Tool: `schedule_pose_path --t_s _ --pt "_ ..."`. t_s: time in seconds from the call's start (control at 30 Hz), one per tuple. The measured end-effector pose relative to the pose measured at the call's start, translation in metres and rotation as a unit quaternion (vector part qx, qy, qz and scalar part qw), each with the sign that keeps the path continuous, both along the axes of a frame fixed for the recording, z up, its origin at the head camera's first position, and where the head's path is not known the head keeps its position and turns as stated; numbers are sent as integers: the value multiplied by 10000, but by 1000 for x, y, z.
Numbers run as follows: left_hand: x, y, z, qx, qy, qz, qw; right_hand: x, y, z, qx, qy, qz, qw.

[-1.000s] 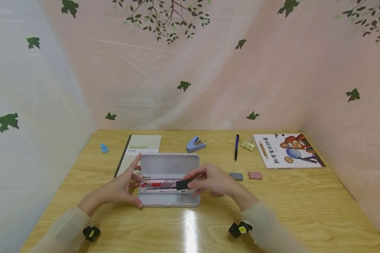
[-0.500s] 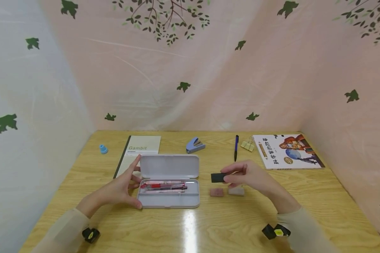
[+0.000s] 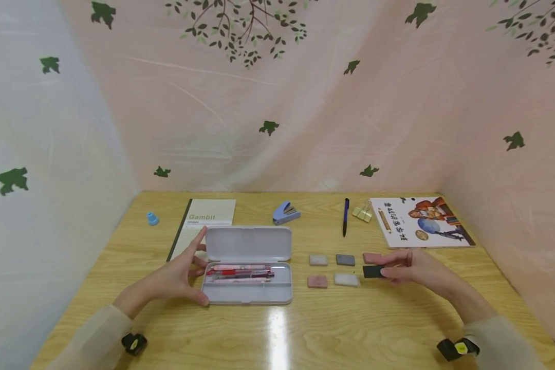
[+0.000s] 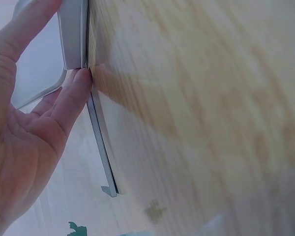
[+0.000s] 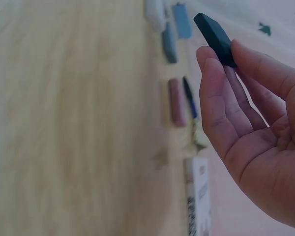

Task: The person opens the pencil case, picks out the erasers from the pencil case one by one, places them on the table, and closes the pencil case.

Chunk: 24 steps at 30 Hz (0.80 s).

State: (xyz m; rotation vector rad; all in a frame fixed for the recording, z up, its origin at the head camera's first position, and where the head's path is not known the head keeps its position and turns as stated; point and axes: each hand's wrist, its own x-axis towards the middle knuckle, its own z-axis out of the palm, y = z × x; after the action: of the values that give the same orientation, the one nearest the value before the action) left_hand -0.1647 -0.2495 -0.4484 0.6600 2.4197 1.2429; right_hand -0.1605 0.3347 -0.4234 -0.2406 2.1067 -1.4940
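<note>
In the head view an open pencil case holds several pens in its rear compartment. My left hand grips the case's left end, thumb at the front corner and a fingertip up at the lid. My right hand pinches a black eraser between thumb and fingers, raised off the table in the right wrist view. Beneath and behind it lies a pink eraser, partly covered. To its left lie a grey eraser, a white eraser, a pale eraser and another pink eraser.
Behind the case lies a notebook, partly covered by the lid. A blue stapler, a pen, gold binder clips and a book line the back. A small blue object stands at far left.
My right hand has carried the black eraser out of the pencil case and rightward, past the erasers on the table. The left hand has stayed on the case.
</note>
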Motion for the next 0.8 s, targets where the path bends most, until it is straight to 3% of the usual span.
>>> schedule_pose_path --t_s 0.17,0.37,0.6,0.8 --pt "0 -1 -1 17 -15 -5 10000 2 15 -16 -63 -407 -150 9990" --pt "0 0 -1 35 -13 5 10000 3 18 -24 -209 -700 -81 9973" --pt "-1 -1 -3 90 139 -103 9998 3 19 -31 -247 -652 -164 9974" --pt "0 -1 -1 9 28 7 10000 4 16 -32 -210 -664 -306 9971"
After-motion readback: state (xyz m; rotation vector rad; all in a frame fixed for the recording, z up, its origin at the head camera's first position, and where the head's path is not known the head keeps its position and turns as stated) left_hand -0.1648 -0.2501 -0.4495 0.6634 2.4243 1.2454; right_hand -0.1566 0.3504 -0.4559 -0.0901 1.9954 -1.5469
